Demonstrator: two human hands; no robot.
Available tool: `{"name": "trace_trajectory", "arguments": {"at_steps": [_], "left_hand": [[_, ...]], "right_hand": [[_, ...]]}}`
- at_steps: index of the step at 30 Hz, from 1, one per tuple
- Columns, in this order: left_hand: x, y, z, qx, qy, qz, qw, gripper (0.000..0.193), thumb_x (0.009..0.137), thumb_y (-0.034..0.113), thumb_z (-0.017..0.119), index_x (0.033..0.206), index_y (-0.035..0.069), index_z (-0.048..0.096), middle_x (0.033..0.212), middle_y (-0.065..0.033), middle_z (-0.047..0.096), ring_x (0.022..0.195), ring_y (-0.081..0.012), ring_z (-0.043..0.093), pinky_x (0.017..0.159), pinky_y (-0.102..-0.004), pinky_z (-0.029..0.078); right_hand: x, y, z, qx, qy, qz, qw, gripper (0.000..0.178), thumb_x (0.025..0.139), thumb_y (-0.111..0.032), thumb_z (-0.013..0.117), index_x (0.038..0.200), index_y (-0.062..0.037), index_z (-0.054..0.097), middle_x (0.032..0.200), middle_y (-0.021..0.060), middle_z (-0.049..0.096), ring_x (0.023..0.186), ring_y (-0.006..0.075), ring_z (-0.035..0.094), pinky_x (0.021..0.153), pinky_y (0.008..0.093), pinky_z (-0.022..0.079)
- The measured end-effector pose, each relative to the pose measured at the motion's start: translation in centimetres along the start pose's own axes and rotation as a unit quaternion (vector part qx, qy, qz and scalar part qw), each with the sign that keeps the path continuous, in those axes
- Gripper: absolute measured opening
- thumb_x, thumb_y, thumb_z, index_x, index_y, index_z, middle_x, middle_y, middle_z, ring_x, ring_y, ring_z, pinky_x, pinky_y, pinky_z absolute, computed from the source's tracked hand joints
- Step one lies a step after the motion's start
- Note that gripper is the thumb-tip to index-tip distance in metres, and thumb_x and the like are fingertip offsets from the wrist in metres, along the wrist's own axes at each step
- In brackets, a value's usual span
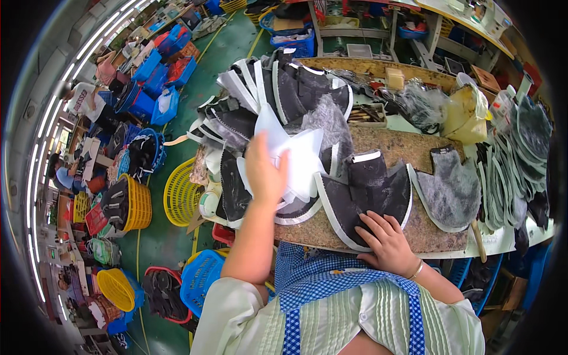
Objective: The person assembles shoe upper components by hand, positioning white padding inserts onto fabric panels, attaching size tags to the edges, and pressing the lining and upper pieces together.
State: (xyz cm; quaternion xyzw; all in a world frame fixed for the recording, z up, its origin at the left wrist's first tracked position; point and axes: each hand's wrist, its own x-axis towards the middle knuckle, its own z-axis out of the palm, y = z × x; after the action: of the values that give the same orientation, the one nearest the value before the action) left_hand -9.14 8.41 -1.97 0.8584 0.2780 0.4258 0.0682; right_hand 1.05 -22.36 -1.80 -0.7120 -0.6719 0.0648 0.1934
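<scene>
My left hand (266, 171) is over a fan of thin white cut pieces (305, 157). Motion smears its fingers, so whether it grips one cannot be made out. My right hand (387, 242) lies flat with fingers spread on the lower edge of a black, white-edged curved piece (370, 189), which looks like a shoe upper. Right of it, a greyish, rough-surfaced piece of similar shape (449, 189) rests on the speckled work board (408, 140). Beneath and behind the white pieces, more black white-edged pieces (313, 89) are piled.
At the right hangs a row of grey-green pieces (512, 177) beside a yellow bag-lined container (464, 112). A wooden handle (478, 241) juts over the near edge. Left of the bench stand a yellow basket (182, 192) and a blue basket (204, 281). People sit farther left.
</scene>
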Motion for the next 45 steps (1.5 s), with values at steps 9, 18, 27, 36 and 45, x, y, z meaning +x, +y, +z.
{"name": "trace_trajectory", "arguments": {"at_steps": [9, 18, 27, 36, 45], "left_hand": [[3.3, -2.8, 1.6, -0.005, -0.046, -0.09, 0.995, 0.074, 0.06, 0.028, 0.087, 0.118, -0.001, 0.053, 0.111, -0.0175, 0.057, 0.103, -0.0291, 0.054, 0.088, -0.0376, 0.045], [3.3, 0.6, 3.2, 0.058, -0.172, 0.017, 0.983, 0.051, 0.061, 0.016, 0.083, 0.105, 0.003, 0.062, 0.09, -0.0081, 0.059, 0.088, -0.0281, 0.056, 0.079, -0.0398, 0.045], [0.9, 10.1, -3.9, -0.587, -0.033, -0.162, 0.792, 0.014, 0.093, 0.004, 0.056, 0.106, 0.0, 0.051, 0.097, -0.0071, 0.061, 0.086, -0.0113, 0.061, 0.074, -0.0267, 0.052], [-10.1, 9.8, -1.6, -0.537, -0.269, -0.293, 0.744, 0.036, 0.087, -0.001, 0.063, 0.113, 0.0, 0.039, 0.091, -0.0082, 0.06, 0.072, -0.0072, 0.058, 0.059, -0.019, 0.047], [-10.5, 10.8, -2.2, -0.245, -0.328, -0.122, 0.904, 0.042, 0.081, 0.006, 0.071, 0.115, 0.0, 0.047, 0.074, -0.0051, 0.06, 0.055, -0.0095, 0.052, 0.051, -0.0241, 0.041]], "right_hand": [[1.2, -0.3, 0.3, 0.002, -0.002, 0.024, 1.0, 0.064, 0.069, -0.034, 0.075, 0.124, -0.0088, 0.055, 0.138, 0.0128, 0.045, 0.128, 0.0276, 0.043, 0.102, 0.043, 0.033], [0.6, -0.5, 0.1, -0.002, -0.006, 0.022, 1.0, 0.067, 0.068, -0.033, 0.076, 0.126, -0.0087, 0.053, 0.139, 0.0125, 0.044, 0.128, 0.028, 0.042, 0.102, 0.0426, 0.033], [0.0, 1.7, -0.6, 0.56, 0.13, 0.176, 0.799, 0.054, 0.081, -0.022, 0.073, 0.126, -0.0021, 0.05, 0.119, 0.0103, 0.055, 0.109, 0.017, 0.054, 0.088, 0.0312, 0.044], [-0.7, 3.2, -1.3, 0.548, 0.178, 0.357, 0.735, 0.023, 0.086, -0.003, 0.067, 0.106, 0.0042, 0.059, 0.078, 0.0004, 0.063, 0.063, 0.0044, 0.056, 0.055, 0.018, 0.043], [-2.7, 1.3, 1.2, 0.314, 0.156, 0.348, 0.869, 0.085, 0.071, -0.01, 0.079, 0.138, 0.002, 0.028, 0.068, 0.0086, 0.061, 0.05, 0.0144, 0.057, 0.048, 0.0265, 0.044]]}}
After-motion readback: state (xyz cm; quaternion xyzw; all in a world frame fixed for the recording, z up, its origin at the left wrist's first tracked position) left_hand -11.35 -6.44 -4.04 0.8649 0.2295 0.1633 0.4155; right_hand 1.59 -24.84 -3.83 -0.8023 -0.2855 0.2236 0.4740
